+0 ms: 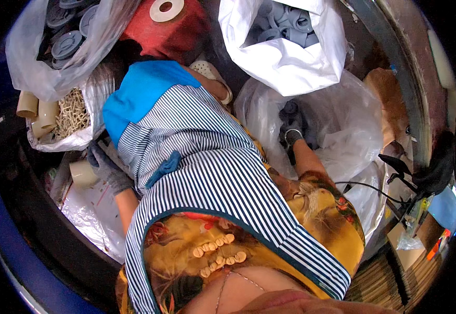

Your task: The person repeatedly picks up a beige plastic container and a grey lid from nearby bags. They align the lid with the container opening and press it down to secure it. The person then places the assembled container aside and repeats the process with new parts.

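- Right hand (pixel 291 137), grey-gloved, inside clear plastic bag (pixel 353 120), right; grasp impossible to tell.
- Left hand (pixel 102 165), gloved, beside cream cup (pixel 83 172), left; grasp impossible to tell.

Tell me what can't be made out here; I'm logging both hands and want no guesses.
- Right hand, head view: gloved, sunk in the clear plastic bag; the grey parts hide its grip.
- Left hand, head view: gloved, partly behind the striped apron; whether it touches the cream cup is unclear.
- White sack: top cut by the frame edge.
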Motion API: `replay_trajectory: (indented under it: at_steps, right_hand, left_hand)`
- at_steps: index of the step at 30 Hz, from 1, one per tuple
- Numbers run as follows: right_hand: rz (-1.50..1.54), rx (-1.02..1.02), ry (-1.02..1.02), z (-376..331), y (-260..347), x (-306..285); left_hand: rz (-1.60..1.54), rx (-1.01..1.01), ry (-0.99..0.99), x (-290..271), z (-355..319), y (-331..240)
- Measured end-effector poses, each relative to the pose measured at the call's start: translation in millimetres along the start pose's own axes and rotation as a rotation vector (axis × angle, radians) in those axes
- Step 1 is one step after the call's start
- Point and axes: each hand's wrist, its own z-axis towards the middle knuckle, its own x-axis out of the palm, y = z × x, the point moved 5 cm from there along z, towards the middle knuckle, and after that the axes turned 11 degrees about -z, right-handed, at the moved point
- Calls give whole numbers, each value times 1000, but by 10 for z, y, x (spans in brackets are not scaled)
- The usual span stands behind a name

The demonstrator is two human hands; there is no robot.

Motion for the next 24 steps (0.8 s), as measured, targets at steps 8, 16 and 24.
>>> replay_trajectory:
  at_steps: [8, 16, 24]
  right_hand:
    - [-208, -713, -60, -1612, 1600, -2331]
    - [-367, -1507, -600, -2967, 4599, -3013]
    - [-531, -1466, -846, -1633, 6129, -2907]
  left_hand:
    - [164, 236, 478, 748, 82, -409]
    - [400, 597, 278, 282, 131, -662]
    - [1024, 346, -399, -1445, 873, 420]
